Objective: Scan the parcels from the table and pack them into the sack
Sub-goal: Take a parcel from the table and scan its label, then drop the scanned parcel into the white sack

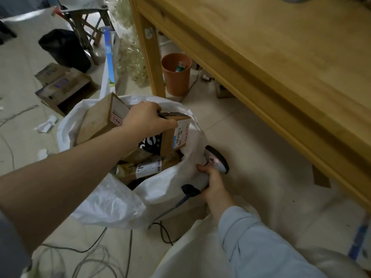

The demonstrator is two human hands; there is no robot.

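A white sack (112, 201) stands open on the floor beside the wooden table (281, 63). My left hand (146, 119) grips a brown cardboard parcel (96, 121) with a shipping label, held over the sack's mouth. Inside the sack lie other parcels, one with a barcode label (148, 167) and a black bag (150, 143). My right hand (212, 185) grips a grey barcode scanner (217, 159) together with the sack's right rim. The scanner's cable runs down to the floor.
An orange bin (176, 74) stands under the table by its leg (150, 57). Open cardboard boxes (64, 87) and a black bag (64, 49) lie on the floor at back left. Loose cables (90, 255) trail across the tiles near me.
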